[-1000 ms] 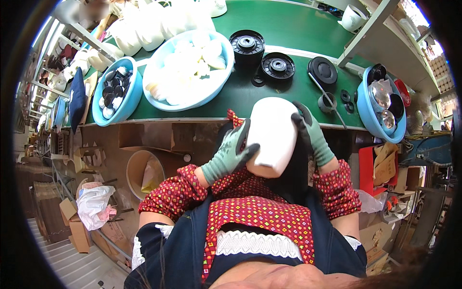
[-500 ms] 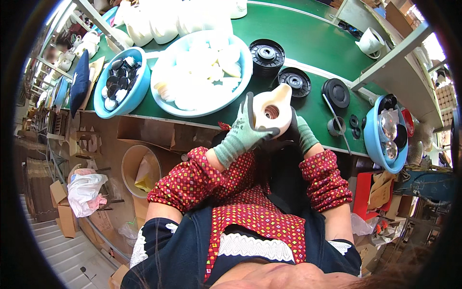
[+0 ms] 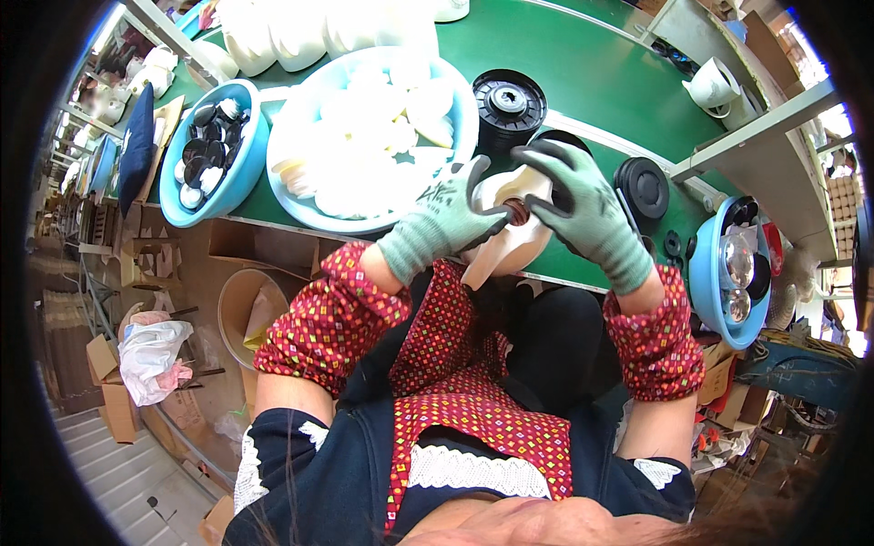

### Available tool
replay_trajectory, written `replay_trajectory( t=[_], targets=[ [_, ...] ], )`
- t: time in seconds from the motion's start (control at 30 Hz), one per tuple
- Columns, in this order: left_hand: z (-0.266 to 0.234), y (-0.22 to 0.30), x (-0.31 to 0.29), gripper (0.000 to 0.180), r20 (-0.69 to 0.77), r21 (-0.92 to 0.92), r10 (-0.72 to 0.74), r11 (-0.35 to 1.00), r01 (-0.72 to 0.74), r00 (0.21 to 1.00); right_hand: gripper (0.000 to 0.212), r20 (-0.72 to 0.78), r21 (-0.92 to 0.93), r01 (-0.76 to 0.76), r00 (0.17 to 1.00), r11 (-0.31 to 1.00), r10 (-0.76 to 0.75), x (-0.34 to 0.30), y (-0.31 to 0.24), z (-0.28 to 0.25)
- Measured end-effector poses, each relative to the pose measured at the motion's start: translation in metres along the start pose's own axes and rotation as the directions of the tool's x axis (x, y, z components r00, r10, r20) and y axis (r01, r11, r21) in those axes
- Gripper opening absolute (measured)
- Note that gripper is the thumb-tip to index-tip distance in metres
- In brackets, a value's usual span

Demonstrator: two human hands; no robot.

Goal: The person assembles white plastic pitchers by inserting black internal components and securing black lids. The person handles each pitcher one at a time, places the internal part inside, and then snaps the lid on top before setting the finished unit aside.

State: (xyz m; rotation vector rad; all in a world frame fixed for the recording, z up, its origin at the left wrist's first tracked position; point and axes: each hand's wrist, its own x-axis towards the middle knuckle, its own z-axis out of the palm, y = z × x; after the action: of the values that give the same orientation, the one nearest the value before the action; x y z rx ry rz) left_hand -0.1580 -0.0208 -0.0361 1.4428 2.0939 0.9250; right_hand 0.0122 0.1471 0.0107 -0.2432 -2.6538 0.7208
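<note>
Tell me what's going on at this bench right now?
A seated person in green gloves holds a white plastic housing with both hands over the edge of a green bench. The left hand cradles it; the right hand covers its opening. Behind sit a large bowl of white parts and black discs.

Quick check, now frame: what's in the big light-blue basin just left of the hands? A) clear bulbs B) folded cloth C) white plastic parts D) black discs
C: the big basin is heaped with white plastic parts, like the white part both gloved hands, left hand and right hand, hold over the table edge.
</note>
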Motion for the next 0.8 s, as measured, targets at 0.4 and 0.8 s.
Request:
replay_trajectory(
  t=[0.4,0.8],
  targets=[
    [-0.024,0.012,0.051,0.071,0.232,0.273,-0.047,0.962,-0.019,0.972,0.048,0.410,-0.466,-0.209,0.810,0.860,0.419,0.022,-0.021,0.004],
    [-0.009,0.030,0.042,0.041,0.350,0.451,-0.192,0.893,0.015,0.917,0.038,0.307,-0.435,-0.017,0.937,0.900,0.167,0.019,-0.012,0.027]
  ],
)
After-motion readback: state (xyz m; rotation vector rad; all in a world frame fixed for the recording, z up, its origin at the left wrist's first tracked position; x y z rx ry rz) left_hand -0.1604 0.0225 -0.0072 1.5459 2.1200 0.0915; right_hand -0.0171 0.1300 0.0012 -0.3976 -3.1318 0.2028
